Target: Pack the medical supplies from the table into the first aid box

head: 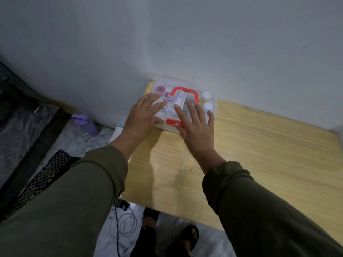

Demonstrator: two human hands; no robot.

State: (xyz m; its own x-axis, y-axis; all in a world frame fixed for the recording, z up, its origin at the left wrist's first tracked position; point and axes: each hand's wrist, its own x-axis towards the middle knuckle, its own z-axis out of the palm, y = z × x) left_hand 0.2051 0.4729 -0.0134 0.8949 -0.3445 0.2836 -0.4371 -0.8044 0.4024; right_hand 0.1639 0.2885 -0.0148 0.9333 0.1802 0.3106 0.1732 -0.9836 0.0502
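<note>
- At the far left corner of the worktop (259, 156), against the wall, sits one first aid box (213, 104): clear plastic, lid down, with one red handle (182, 89) lying flat on top and one red latch (173, 123) with a white cross on its near side.
- Through the lid show two round reddish-purple rolls (161, 89) at the far left and two white-capped bottles (208, 106) along the right side; pale packets in the middle are too blurred to count.
- Two hands rest on the lid. The left hand (143, 114) lies flat on the box's left half, fingers straight and spread, thumb at the near edge.
- The right hand (196, 123) lies flat on the right half, fingers spread towards the handle, thumb touching the box's near edge by the latch. Neither hand curls round anything.
- Both arms wear olive-green sleeves (259, 210).
- On the floor to the left of the worktop lies one purple bottle (85, 123) on its side, and a white-and-blue flat thing (116, 133) shows just past the worktop's left edge.
- Below the near edge lie a coil of pale cable (126, 225) with one dark plug, and two feet in dark sandals (189, 236).
</note>
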